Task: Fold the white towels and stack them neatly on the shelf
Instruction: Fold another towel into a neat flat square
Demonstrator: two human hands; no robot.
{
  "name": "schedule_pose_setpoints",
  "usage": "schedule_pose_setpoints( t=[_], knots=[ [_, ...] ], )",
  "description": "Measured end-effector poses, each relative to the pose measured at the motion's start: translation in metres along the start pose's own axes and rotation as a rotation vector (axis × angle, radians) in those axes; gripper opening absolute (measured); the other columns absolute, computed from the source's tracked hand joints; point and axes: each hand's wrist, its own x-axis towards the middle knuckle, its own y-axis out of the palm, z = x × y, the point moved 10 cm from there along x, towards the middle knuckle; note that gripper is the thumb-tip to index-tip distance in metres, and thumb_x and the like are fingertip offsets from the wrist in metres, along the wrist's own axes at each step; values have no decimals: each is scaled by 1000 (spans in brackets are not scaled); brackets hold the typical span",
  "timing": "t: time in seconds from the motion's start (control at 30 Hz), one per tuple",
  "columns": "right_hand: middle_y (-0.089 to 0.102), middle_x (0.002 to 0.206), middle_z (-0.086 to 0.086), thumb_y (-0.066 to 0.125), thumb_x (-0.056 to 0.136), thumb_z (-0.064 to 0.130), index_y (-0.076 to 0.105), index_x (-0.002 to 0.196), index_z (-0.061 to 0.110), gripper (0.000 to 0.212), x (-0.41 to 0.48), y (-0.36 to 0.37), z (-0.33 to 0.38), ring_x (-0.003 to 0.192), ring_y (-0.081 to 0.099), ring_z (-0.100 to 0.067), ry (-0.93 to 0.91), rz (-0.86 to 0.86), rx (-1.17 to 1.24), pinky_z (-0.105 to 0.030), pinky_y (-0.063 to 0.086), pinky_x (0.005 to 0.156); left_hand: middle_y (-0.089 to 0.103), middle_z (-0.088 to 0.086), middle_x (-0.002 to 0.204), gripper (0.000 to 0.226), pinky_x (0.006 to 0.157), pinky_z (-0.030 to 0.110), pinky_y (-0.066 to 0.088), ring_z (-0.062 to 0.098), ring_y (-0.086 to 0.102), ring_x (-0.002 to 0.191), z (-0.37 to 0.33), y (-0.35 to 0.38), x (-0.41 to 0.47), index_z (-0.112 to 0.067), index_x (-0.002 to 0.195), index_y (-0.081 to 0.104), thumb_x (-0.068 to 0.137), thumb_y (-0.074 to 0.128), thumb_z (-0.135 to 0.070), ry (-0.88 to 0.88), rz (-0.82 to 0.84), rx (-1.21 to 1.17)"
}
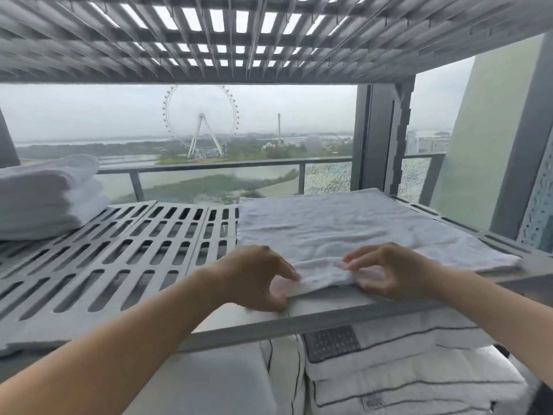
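A folded white towel [344, 226] lies flat on the right half of the grey slotted shelf [125, 256]. My left hand [257, 280] pinches the towel's near edge at the shelf's front rim, thumb below and fingers on top. My right hand [392, 271] pinches the same near edge a little to the right, lifting a small fold of cloth. A stack of folded white towels [45, 199] sits at the far left of the same shelf.
Another slotted shelf [239, 34] hangs close overhead. A grey upright post [386, 139] stands at the back right. Below the shelf lie white bedding pieces with dark piping [404, 369]. Behind is a window with a balcony rail [227, 167].
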Motion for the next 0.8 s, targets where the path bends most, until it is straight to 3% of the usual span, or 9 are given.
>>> schedule_pose_setpoints(
  t=[0.17, 0.27, 0.37, 0.57, 0.67, 0.73, 0.8],
  knots=[
    [65, 114, 12, 56, 88, 20, 71, 104, 15, 22, 5, -5, 2, 105, 56, 3, 31, -59, 43, -10, 37, 92, 49, -17, 137, 54, 105, 29, 36, 5, 42, 128, 2, 4, -5, -34, 131, 50, 78, 57, -28, -34, 84, 12],
    [68, 103, 14, 62, 85, 23, 73, 96, 18, 16, 3, -9, 9, 95, 59, 4, 14, -122, 64, -18, 45, 88, 54, -14, 133, 47, 103, 31, 39, 8, 46, 125, 2, 4, -4, -35, 128, 53, 81, 55, -39, -68, 45, -11],
    [68, 102, 16, 71, 78, 31, 73, 92, 23, 17, 1, -5, 16, 95, 60, 6, -22, -95, 76, -10, 43, 84, 61, -4, 123, 44, 93, 35, 47, 18, 54, 115, -3, 3, 2, -37, 126, 52, 84, 49, -49, -91, 17, 130],
    [64, 115, 12, 65, 70, 19, 66, 108, 26, 38, 8, 0, 29, 107, 57, -3, -23, -49, 27, -24, 43, 94, 61, 5, 116, 38, 83, 34, 49, 25, 58, 106, -10, -2, 11, -28, 128, 47, 90, 40, -22, -58, 4, 276],
    [61, 118, 16, 59, 70, 24, 60, 114, 32, 44, 15, 3, 42, 107, 56, -9, -53, -39, -141, -24, 44, 81, 57, 4, 122, 40, 88, 38, 49, 23, 57, 108, -12, 1, 10, -21, 132, 42, 94, 33, -11, -8, 6, 437],
    [60, 116, 15, 56, 71, 28, 58, 115, 34, 44, 21, 0, 55, 103, 57, -13, -81, -106, -296, -23, 39, 71, 57, 2, 121, 41, 88, 37, 49, 22, 57, 108, -9, 0, 7, -23, 133, 41, 95, 33, -11, -33, -23, 410],
    [59, 116, 11, 56, 74, 30, 54, 118, 30, 43, 26, 1, 66, 103, 57, -17, -91, -164, -375, -27, 40, 71, 58, 1, 120, 40, 86, 36, 50, 21, 58, 107, -8, -4, 2, -24, 132, 43, 94, 35, -14, -66, -62, 365]
  ],
)
